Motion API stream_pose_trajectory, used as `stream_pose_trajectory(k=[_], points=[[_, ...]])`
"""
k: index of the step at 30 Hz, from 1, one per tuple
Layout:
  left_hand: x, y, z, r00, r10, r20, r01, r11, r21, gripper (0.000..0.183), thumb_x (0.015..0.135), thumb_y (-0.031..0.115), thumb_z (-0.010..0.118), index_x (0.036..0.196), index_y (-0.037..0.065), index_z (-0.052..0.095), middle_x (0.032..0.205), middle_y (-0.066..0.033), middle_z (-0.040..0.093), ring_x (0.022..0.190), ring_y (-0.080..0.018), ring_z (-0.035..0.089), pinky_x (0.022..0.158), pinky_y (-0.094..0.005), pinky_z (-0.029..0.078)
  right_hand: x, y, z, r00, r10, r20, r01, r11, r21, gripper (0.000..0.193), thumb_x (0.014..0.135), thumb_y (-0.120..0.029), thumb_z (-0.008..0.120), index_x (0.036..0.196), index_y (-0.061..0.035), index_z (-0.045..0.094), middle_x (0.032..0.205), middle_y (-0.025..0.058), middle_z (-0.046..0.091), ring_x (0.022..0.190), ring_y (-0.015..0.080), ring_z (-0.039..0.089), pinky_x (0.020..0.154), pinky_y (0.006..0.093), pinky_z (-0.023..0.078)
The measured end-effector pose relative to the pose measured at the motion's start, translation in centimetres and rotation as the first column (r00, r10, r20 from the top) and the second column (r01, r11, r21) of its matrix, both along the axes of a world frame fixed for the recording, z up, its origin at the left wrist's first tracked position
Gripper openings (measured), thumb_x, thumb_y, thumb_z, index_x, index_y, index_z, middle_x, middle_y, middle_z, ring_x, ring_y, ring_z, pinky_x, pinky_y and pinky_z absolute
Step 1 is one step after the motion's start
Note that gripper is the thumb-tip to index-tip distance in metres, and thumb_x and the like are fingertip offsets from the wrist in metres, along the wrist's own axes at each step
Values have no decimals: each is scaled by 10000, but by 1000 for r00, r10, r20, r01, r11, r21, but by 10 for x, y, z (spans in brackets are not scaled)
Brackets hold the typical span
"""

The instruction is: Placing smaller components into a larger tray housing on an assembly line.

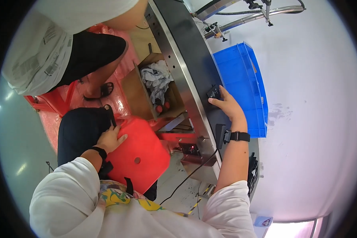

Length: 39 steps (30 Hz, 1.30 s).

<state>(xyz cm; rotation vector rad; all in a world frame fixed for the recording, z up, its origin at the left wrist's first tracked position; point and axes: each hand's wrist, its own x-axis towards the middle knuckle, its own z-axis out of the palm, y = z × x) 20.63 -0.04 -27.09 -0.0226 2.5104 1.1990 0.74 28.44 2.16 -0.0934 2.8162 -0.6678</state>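
My right hand reaches over the dark conveyor belt, its thumb and fingers closed around a small flat black piece with pale markings. What kind of piece it is I cannot make out. My left hand grips the left edge of a red plastic stool with a round hole in its seat. The thumb lies on top of the seat, and the other fingers are partly hidden at the edge. A black strap mount sits on my right wrist, a dark band on my left.
Beyond the belt stands a blue crate by the white wall. Below the metal rail, an open cardboard box holds crumpled pale wrapping. At left another person sits close. A black cable hangs near my right arm; metal arms project above.
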Motion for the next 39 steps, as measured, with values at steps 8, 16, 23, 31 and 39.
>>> stream_pose_trajectory(k=[8,16,23,31,39], points=[[0,0,1,1000,7,-10,-7,1000,-1,584,894,458,498,1282,24,447,1185,-256,529,1054,-399,557,903,-446,459,26,16,16,995,-96,23,91,982,165,962,608,-169,826,1385,74,313,1378,260,406,1307,325,385,1074,369,304],[0,0,1,1000,4,-19,-4,1000,-1,588,890,446,511,1297,27,440,1224,-250,512,1083,-392,546,922,-436,451,53,51,23,991,-137,5,131,958,256,1002,480,-240,883,1311,86,427,1234,218,493,1135,320,526,978,389,425],[-1,0,0,1000,4,-3,-4,1000,3,596,887,450,513,1297,23,443,1245,-242,503,1087,-386,548,921,-434,454,85,71,26,983,-128,-133,177,858,482,985,400,-290,901,1224,78,507,1161,221,512,1085,360,529,944,391,440],[-1,-1,0,1000,5,15,-5,1000,3,617,885,464,506,1307,21,435,1251,-242,499,1081,-386,552,922,-432,455,127,98,29,968,-95,-231,209,815,541,966,391,-258,913,1196,60,484,1113,207,511,1058,370,510,916,399,441],[-1,0,1,1000,2,-1,-2,1000,15,601,886,459,499,1285,12,447,1243,-260,496,1075,-393,552,917,-439,454,164,135,25,954,10,-299,125,895,429,880,408,-134,880,1153,27,441,984,175,504,959,363,504,856,419,438]])
